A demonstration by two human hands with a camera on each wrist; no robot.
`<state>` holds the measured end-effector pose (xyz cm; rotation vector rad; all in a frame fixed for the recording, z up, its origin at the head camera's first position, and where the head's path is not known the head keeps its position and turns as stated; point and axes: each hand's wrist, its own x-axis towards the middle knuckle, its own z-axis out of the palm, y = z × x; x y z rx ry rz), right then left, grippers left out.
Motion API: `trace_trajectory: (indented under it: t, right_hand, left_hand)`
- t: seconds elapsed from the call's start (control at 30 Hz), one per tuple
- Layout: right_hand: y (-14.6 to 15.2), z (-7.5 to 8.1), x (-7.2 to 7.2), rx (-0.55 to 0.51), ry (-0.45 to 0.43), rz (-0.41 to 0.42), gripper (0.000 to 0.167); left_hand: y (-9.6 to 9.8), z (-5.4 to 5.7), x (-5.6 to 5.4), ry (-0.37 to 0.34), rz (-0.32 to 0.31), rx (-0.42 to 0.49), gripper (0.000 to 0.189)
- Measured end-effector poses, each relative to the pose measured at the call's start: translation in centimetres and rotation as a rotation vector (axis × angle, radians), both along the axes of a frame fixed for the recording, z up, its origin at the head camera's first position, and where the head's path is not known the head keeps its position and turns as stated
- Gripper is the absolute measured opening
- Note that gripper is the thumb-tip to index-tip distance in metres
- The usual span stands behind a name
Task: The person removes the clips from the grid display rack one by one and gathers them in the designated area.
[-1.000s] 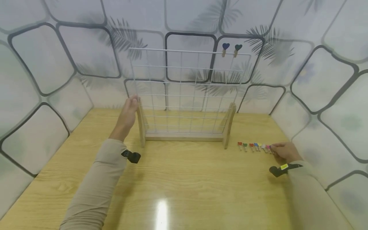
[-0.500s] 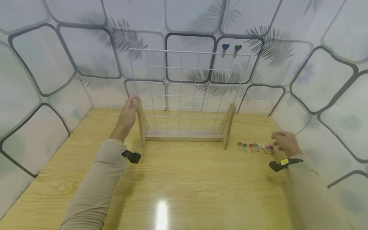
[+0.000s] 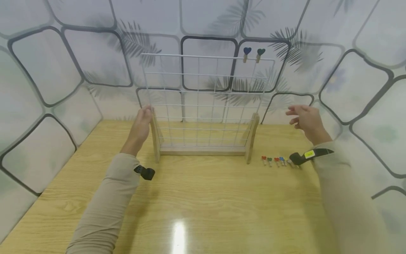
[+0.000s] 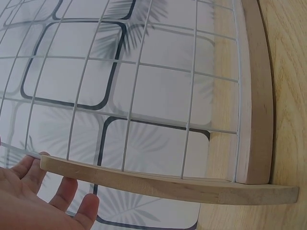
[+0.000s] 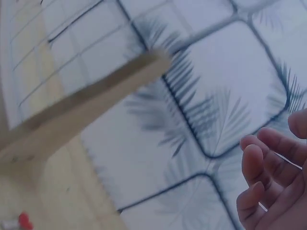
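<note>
A white wire grid rack [image 3: 198, 104] with wooden side legs stands upright on the table. My left hand [image 3: 139, 128] holds it at the top of its left wooden leg [image 4: 144, 184], fingertips at the leg's end and some fingers apart from it. Two clothespins with hearts, one blue [image 3: 247, 53] and one green [image 3: 260, 54], are clipped on the top wire at right. My right hand [image 3: 306, 120] is raised right of the rack, fingers loosely bent, nothing seen between them. Below it several small heart clothespins [image 3: 277, 160] lie in a row, partly hidden by the wrist camera.
The wood-grain table [image 3: 203, 197] runs to a patterned wall covering [image 3: 209, 21] behind and on both sides. The rack's right wooden leg [image 3: 252, 137] stands between the grid and the clothespin row. A red heart clothespin [image 5: 25, 221] shows low in the right wrist view.
My right hand has left the right end of the clothespin row and risen to above it, beside the rack. My left hand has stayed at the rack's left leg.
</note>
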<state>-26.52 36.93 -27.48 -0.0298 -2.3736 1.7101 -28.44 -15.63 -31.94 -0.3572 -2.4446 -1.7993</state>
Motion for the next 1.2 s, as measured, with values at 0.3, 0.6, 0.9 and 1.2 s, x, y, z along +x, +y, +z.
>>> trace_trajectory:
  t: [0.3,0.6,0.9,1.2]
  right_hand:
    - [-5.3,6.9,-0.2,-0.181,0.161,0.094,0.024]
    - [-9.5,12.6,0.1,-0.287,0.233,0.175,0.023]
    - [-13.3,16.3,-0.6,-0.138,0.248,0.194,0.024]
    - [-15.7,17.3,-2.2,0.3,0.143,0.14,0.041]
  left_hand:
    - [0.1,-0.1,-0.1,0.004,0.016,-0.013,0.068]
    - [0.2,0.1,0.0,-0.008,0.005,-0.001,0.065]
    - [0.1,0.2,0.0,0.001,0.021,-0.005,0.064]
    - [0.0,-0.1,-0.1,-0.003,0.028,-0.021,0.066]
